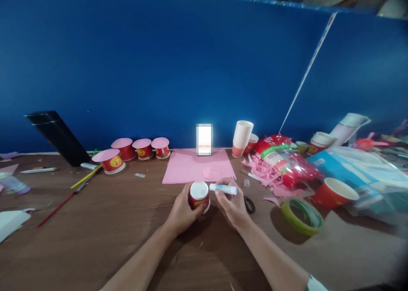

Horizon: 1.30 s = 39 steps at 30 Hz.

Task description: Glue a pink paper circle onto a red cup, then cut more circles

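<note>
My left hand point(183, 212) is wrapped round a short red paper cup point(195, 201) with a yellow print, its white round face up. In my right hand point(232, 203) is a white and light-blue glue stick point(225, 189), held level, its tip close to the cup's upper right edge. Whether the tip touches the cup I cannot tell. Just behind both hands lie pink paper sheets point(185, 165) with a pink paper disc point(211, 172) on top. A small clear cap point(246, 183) rests to the right of my right hand.
Several red cups with pink discs point(123, 149) stand at the back left, near a black box point(59, 138). On the right are stacked white cups point(242, 135), a red plastic bag point(280, 159), pink scraps, yellow-green tape point(302, 216), an orange-red cup point(334, 193) and dark scissor handles point(249, 204).
</note>
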Tool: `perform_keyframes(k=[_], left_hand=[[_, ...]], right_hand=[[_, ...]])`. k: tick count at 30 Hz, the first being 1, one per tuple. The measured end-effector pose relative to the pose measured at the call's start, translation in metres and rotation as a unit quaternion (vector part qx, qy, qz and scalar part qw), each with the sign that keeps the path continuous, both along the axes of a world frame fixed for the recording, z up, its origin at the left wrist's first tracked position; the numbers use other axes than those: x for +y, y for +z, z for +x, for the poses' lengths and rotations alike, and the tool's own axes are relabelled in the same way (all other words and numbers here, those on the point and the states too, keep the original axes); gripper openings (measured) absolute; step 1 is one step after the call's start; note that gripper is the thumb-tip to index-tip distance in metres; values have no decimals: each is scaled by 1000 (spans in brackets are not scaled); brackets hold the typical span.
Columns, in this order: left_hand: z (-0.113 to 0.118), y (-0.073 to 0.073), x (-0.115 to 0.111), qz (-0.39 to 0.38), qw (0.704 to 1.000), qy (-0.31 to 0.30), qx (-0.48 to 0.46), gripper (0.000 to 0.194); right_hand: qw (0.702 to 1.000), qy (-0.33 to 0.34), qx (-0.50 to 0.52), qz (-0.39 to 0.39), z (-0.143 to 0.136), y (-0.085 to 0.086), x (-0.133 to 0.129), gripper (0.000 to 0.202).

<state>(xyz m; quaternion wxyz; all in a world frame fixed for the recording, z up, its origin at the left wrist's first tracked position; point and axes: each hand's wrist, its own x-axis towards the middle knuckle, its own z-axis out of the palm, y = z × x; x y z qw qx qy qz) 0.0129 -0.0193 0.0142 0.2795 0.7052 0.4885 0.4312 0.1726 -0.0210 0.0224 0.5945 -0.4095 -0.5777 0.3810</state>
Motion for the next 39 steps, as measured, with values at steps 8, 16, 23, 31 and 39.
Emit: perform_keyframes(k=[8,16,23,31,39], left_hand=[[0,0,-1,-5,1000,-8,-6,47],[0,0,0,-9,1000,-12,-4,47],[0,-1,0,-4,1000,-3,-7,46],[0,1,-1,-8,1000,7,7,46],[0,1,0,-10,1000,4,6,47]], right_hand=[[994,-15,-75,74,-2,2,-3,11],[970,-24,-184,160,2,8,-9,14],[967,-22,-197,161,2,5,-8,14],[980,-48,-155,111,2,4,-8,12],[995,-26,-86,35,-2,3,-8,8]])
